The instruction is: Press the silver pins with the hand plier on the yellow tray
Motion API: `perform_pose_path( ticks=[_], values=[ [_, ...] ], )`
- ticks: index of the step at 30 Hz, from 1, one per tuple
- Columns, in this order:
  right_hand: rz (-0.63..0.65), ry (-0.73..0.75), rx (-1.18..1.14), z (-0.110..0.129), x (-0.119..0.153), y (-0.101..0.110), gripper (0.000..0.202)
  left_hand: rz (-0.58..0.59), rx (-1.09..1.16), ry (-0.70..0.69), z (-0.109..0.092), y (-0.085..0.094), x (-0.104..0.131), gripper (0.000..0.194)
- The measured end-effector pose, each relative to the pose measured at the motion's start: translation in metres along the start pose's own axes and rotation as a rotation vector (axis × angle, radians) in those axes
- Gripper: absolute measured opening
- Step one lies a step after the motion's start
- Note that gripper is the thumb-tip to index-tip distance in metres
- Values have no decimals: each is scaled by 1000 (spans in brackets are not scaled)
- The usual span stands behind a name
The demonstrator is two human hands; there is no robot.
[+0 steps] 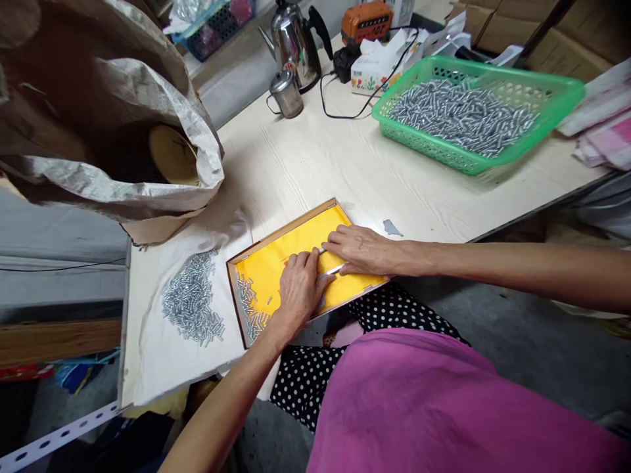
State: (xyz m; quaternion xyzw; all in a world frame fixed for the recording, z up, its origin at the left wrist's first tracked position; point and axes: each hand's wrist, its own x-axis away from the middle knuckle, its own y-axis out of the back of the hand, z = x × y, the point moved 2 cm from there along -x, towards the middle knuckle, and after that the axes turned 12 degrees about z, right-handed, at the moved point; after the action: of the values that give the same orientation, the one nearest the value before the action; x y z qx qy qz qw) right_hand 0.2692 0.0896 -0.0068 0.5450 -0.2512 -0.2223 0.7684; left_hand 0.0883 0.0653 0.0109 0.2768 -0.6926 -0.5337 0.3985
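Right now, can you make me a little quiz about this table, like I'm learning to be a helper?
1. What colour is the basket of metal pieces?
2. True or false: the small metal cup stands beside the kettle.
3. Which is nearer the loose pieces in the yellow-bottomed tray: the left hand or the right hand?

Key: 1. Green. 2. True. 3. The left hand.

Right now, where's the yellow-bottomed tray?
The yellow-bottomed tray is near the middle of the head view, at the near edge of the table, under the left hand and right hand, just right of the loose pile of small metal pieces.
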Motion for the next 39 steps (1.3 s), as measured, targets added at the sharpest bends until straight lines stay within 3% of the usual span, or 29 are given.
perform_pose_path(
  ticks=[2,5,10,15,20,24,28,31,33,36,39],
  values=[
    [-87,52,-21,-5,6,2,53,-131,27,-15,9,9,11,45],
    [-102,94,-50,-6,10,-2,50,-233,14,-82,24,17,37,28],
    [-86,93,-100,5,7,-17,21,-11,-209,-338,36,7,69,26],
    [-225,72,-33,14,5,-36,14,130,-421,-505,36,-2,65,23],
    [-277,65,24,14,3,-44,17,106,-448,-653,38,-4,61,20],
    [-286,53,33,13,3,-46,20,15,-415,-619,43,-4,79,21],
    [-270,58,-14,13,5,-50,23,-99,-354,-409,66,3,100,20],
    [-275,58,-41,13,5,-51,24,-257,-314,-23,107,16,103,25],
    [-292,55,-45,13,5,-52,25,-289,-299,309,144,22,99,26],
    [-311,46,-27,12,4,-55,26,-178,-216,681,195,23,86,26],
    [-318,34,-13,13,3,-56,25,-32,-114,819,226,17,74,25]
  ],
)
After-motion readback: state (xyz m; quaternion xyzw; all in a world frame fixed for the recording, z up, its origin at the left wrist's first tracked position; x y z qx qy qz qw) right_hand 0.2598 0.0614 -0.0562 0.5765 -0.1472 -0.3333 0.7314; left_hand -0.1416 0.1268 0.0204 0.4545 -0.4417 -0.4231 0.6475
